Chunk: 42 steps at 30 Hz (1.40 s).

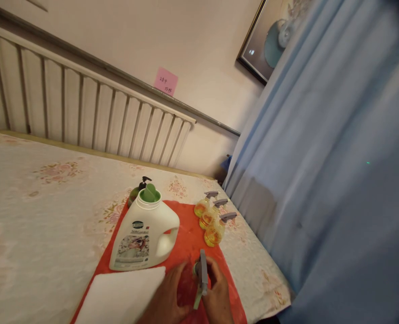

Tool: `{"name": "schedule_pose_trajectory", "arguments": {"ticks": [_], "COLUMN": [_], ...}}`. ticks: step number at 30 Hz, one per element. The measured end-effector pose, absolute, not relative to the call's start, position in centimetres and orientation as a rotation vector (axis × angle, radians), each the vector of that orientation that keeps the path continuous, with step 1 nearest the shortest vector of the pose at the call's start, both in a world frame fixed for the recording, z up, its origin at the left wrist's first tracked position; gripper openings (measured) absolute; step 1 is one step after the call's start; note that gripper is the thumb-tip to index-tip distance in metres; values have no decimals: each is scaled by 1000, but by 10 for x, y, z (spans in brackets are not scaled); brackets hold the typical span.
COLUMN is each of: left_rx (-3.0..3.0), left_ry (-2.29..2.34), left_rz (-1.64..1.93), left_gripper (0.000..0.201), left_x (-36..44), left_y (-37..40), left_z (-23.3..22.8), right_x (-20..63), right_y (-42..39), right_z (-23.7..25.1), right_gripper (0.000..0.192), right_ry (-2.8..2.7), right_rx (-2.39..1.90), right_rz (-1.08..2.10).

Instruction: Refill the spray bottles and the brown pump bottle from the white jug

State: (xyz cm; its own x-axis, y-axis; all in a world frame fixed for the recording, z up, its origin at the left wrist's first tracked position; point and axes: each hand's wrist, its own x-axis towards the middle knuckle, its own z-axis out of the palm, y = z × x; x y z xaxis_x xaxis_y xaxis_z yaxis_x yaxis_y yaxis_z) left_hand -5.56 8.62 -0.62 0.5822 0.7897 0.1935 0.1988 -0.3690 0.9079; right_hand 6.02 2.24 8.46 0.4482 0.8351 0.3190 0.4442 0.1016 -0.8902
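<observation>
Both hands are down at the bottom edge of the shot, working on a grey pump top [202, 274]. The left hand [167, 299] has its grip closed around the lower part of it, and the right hand [219, 294] has its grip clenched on it from the other side, fingers curled near the nozzle. The pump top stands roughly upright between them, with a pale green stem poking down below the fingers. Can't really tell whether there's a bottle under it, the hands cover that bit.

All this sits over a red mat [189, 240] spread on a bed [33, 216] with a flowery cover. Just left of the hands lies a white cloth [121, 294], partly on the mat. Behind that stands a big white detergent jug [141, 236] with a green cap, handle pointing right. A dark pump bottle [136, 192] peeks out behind the jug. Off to the right of the jug, three small yellow bottles [211, 220] with grey pump tops stand in a tight row, near the mat's edge. A blue curtain [327, 171] fills the right side.
</observation>
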Motion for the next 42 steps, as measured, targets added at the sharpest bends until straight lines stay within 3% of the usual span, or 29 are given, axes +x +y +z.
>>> {"name": "schedule_pose_trajectory", "arguments": {"ticks": [12,22,32,38,42], "left_rx": [1847,1871,1915,1929,1923], "left_ry": [894,886,905,931,948], "left_rz": [606,616,592,546,550], "left_gripper": [108,102,97,97,97], "left_x": [-55,-58,-59,-57,-56], "left_y": [87,83,81,82,82], "left_z": [-5,3,6,6,2], "right_x": [65,73,97,92,100], "right_y": [22,18,23,24,27], "right_z": [99,137,145,168,162], "right_gripper": [24,21,39,24,25], "right_ry": [-1171,-1150,-884,-810,-735], "right_rx": [-1471,-1479,-1372,-1466,-1445], "right_rz": [448,331,362,316,336]}}
